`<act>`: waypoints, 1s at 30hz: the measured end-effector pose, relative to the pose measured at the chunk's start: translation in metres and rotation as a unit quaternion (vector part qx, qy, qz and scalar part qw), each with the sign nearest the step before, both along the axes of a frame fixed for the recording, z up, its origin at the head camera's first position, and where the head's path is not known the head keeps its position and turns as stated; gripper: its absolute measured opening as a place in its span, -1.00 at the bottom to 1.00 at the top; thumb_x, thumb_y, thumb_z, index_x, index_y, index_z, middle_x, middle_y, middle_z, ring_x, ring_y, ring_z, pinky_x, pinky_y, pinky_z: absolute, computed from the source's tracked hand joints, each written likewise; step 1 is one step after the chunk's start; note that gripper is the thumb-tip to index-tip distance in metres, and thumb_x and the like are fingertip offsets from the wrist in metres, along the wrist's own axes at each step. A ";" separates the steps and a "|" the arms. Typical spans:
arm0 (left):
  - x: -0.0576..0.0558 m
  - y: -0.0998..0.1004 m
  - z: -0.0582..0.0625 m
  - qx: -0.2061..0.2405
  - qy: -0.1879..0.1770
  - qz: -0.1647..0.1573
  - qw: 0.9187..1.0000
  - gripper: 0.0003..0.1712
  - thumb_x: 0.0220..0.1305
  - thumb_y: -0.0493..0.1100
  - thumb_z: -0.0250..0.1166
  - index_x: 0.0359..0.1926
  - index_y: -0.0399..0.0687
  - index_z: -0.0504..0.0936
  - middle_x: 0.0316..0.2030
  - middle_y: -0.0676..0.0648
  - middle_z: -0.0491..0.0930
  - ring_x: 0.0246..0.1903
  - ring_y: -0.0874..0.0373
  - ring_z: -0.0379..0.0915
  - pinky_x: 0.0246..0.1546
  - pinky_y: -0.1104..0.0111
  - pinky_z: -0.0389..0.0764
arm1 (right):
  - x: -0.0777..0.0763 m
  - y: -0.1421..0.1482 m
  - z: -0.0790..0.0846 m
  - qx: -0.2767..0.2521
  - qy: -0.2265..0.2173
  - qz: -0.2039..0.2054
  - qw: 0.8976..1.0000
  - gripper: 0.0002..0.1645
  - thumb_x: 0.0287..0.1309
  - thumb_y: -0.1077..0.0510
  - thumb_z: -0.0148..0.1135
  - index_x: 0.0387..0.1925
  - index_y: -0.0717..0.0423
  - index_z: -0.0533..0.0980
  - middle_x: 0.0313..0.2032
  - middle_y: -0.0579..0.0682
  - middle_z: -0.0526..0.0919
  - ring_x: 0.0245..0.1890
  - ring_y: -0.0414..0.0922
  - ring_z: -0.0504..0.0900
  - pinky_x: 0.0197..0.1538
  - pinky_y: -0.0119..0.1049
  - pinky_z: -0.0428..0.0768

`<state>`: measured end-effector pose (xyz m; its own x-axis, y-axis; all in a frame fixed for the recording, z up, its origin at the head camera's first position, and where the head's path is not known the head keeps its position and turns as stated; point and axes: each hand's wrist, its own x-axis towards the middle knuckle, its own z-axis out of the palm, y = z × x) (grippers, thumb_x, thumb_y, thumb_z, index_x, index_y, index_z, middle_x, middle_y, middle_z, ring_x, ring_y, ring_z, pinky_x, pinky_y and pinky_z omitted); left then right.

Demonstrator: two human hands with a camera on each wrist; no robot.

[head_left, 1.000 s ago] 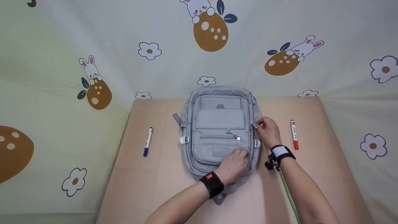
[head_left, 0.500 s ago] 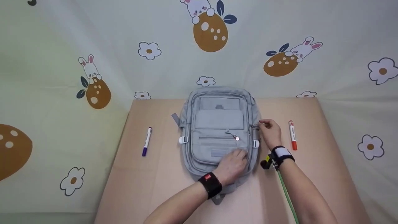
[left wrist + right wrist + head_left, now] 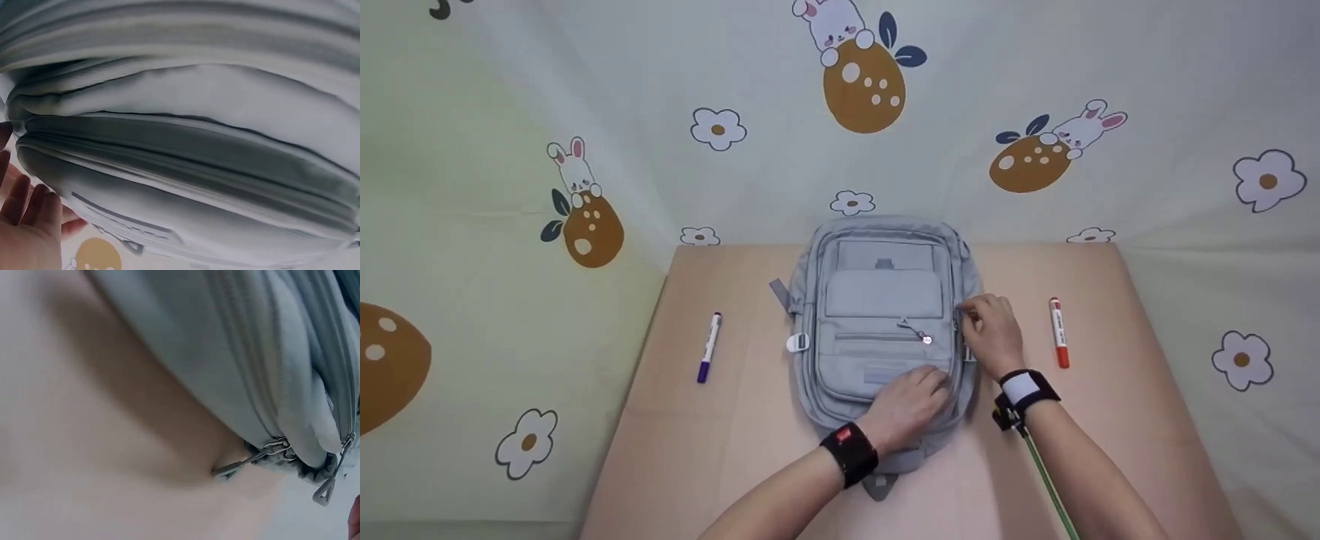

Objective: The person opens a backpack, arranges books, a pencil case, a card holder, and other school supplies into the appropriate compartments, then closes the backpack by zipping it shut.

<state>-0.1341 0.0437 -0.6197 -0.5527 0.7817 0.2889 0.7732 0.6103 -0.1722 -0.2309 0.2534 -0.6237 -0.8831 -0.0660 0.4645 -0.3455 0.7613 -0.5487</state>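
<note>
A grey backpack [image 3: 885, 296] lies front up on the table, with layered zipped compartments. My left hand [image 3: 906, 409] rests on its lower front, fingers bent loosely toward the right edge; in the left wrist view, its fingers [image 3: 42, 211] lie along the bag's rim. My right hand [image 3: 994, 336] is at the bag's right side, thumb and index close together at the front compartment's zipper. I cannot tell whether they pinch a pull. Two zipper pulls, one outer [image 3: 228, 469] and one inner [image 3: 323, 492], hang free in the right wrist view, a fingertip [image 3: 354, 517] just beyond.
A purple-capped marker [image 3: 709, 347] lies left of the bag, a red-capped marker [image 3: 1059, 332] right of it. A small charm [image 3: 926, 340] hangs from the front pocket's pull. A white buckle [image 3: 798, 343] sits on the left side. Printed cloth [image 3: 765, 172] stands behind the table [image 3: 660, 450].
My right hand had a zipper pull at the bag's side, let it go, and has moved left to the front compartment's edge. The left hand stays on the bag; the view shifts slightly.
</note>
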 end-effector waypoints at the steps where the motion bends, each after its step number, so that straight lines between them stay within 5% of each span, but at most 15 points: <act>1: 0.001 -0.005 0.000 0.008 0.005 0.000 1.000 -0.66 0.23 -0.25 0.33 0.05 0.03 0.64 0.16 -0.02 0.51 0.19 0.07 0.42 0.18 0.31 0.52 | 0.003 -0.001 -0.002 0.013 0.005 0.016 1.000 -0.82 0.14 0.36 0.36 -0.20 0.15 0.67 -0.16 0.08 0.65 -0.14 0.08 0.52 -0.07 -0.06 0.51; 6: 0.001 -0.029 -0.003 0.049 0.026 0.023 0.998 -0.70 0.23 -0.23 0.30 0.01 -0.04 0.62 0.12 -0.04 0.56 0.20 0.03 0.45 0.29 0.25 0.43 | 0.011 -0.004 -0.012 0.044 -0.004 0.053 0.998 -0.73 0.00 0.38 0.42 -0.21 0.12 0.63 -0.12 0.08 0.63 -0.11 0.08 0.52 -0.01 -0.06 0.52; 12: 0.002 -0.044 -0.006 0.042 -0.004 0.052 0.998 -0.71 0.15 -0.12 0.37 -0.10 -0.08 0.65 0.17 -0.09 0.57 0.29 -0.03 0.43 0.33 0.19 0.39 | 0.013 -0.001 -0.015 0.062 -0.013 0.048 0.997 -0.76 0.00 0.33 0.47 -0.24 0.11 0.65 -0.07 0.08 0.61 -0.07 0.10 0.52 0.00 -0.02 0.54; 23: -0.002 -0.044 -0.003 0.063 -0.052 0.042 0.996 -0.86 0.28 -0.19 0.28 -0.18 -0.13 0.62 0.15 -0.10 0.57 0.28 -0.04 0.45 0.33 0.16 0.39 | 0.015 0.005 -0.018 0.094 0.060 0.059 0.992 -0.84 0.01 0.31 0.44 -0.34 0.15 0.60 -0.19 0.09 0.66 -0.20 0.11 0.54 -0.13 -0.02 0.55; 30: -0.010 -0.042 0.000 0.084 -0.062 0.032 0.994 -0.84 0.32 -0.16 0.29 -0.14 -0.13 0.60 0.16 -0.12 0.58 0.30 -0.07 0.44 0.34 0.11 0.38 | 0.016 0.007 -0.011 0.070 0.015 0.039 0.997 -0.88 0.08 0.29 0.41 -0.32 0.12 0.62 -0.39 0.00 0.65 -0.36 0.02 0.50 -0.28 -0.09 0.48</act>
<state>-0.1439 0.0016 -0.6196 -0.6391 0.6910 0.3379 0.7412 0.6706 0.0305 -0.2149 0.2603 -0.6344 -0.8582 -0.2006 0.4725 -0.4223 0.7992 -0.4278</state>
